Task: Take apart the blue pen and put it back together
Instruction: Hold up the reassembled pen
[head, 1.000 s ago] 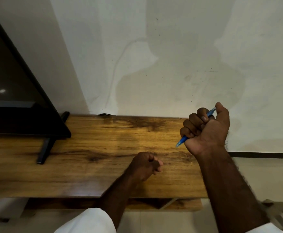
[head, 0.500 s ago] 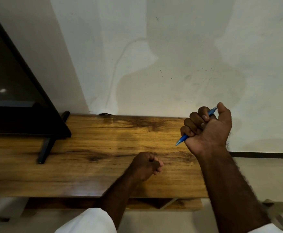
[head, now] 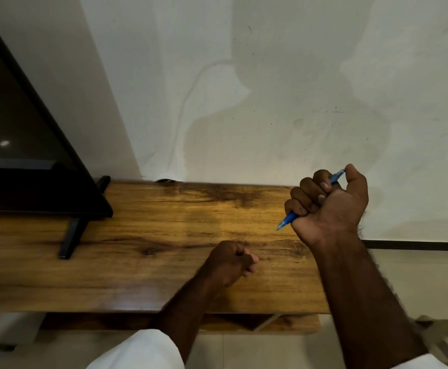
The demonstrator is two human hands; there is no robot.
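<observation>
**Hands apart, pen (head: 288,220) in a fist**

So the right hand (head: 329,206) is up near the far right end of the bench (head: 164,235), fingers wrapped tight round the blue pen. Its tip pokes out down-left and the other end sticks out by the thumb. The left hand (head: 231,262) is lower, over the bench, curled up with nothing showing in it.

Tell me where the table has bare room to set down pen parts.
The table is bare between the TV foot and the left hand, and along the wall behind that hand. Crowded: the left end under the TV, and the right end, where the right hand holds the pen.
</observation>
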